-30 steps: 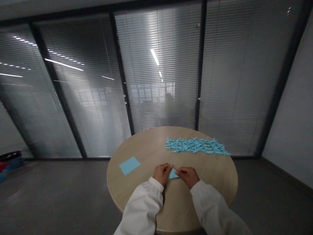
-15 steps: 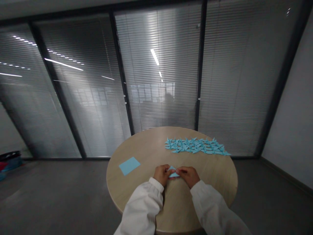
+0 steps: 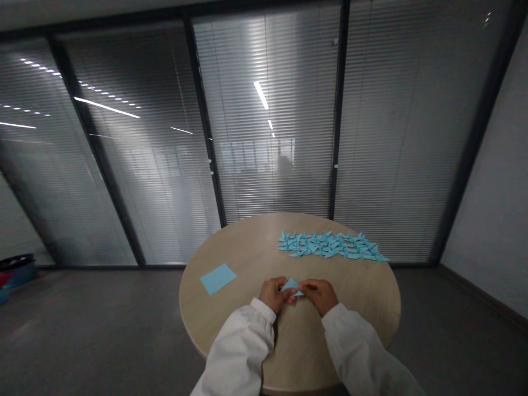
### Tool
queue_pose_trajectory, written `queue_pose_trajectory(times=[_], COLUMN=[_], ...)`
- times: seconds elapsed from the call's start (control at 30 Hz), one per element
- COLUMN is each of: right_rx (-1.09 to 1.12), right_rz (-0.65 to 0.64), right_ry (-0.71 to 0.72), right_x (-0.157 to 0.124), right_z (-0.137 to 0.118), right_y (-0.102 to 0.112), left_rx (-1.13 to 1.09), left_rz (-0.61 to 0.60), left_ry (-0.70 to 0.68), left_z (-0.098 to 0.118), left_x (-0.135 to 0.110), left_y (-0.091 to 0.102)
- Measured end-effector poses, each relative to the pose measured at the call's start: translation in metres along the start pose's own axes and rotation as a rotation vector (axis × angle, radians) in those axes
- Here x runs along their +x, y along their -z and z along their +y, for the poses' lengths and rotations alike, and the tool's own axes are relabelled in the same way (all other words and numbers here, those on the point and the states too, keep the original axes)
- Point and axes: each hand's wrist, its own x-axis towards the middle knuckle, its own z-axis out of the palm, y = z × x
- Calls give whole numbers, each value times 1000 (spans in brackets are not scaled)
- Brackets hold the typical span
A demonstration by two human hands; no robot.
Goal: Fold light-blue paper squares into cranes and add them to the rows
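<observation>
A small piece of folded light-blue paper [image 3: 291, 284] is held between my two hands, just above the near middle of the round wooden table [image 3: 256, 236]. My left hand [image 3: 273, 293] pinches its left side, with the thumb across the front. On its right side, the fingertips of my right hand [image 3: 320, 295] are closed on the edge. Parts of the paper are covered by the fingers. Beyond my right hand lie several blue folded paper cranes [image 3: 330, 245], set close together in rows.
A flat blue stack or sheet of paper [image 3: 218, 279] lies on the table's left side. Glass partitions with blinds [image 3: 272, 187] stand behind the table. On the floor at far left is a dark-rimmed bin or bag [image 3: 18, 269].
The folded paper has tilted slightly between my fingers, and my left thumb and fingers have shifted on it. Both hands stay in nearly the same place.
</observation>
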Motion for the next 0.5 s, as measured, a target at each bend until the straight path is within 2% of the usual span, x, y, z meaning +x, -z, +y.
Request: queue_pose_trajectory(times=[0.17, 0.37, 0.5], right_rx=[47, 204, 300], right_rz=[29, 8, 0], right_ry=[1, -81, -113], right_x=[1, 2, 3], right_z=[2, -5, -6], right_y=[2, 3, 1], left_rx=[-154, -132, -237], left_rz=[-79, -35, -53], left_ry=[52, 53, 89], left_z=[2, 3, 4], left_x=[0, 0, 2], left_y=[0, -2, -1])
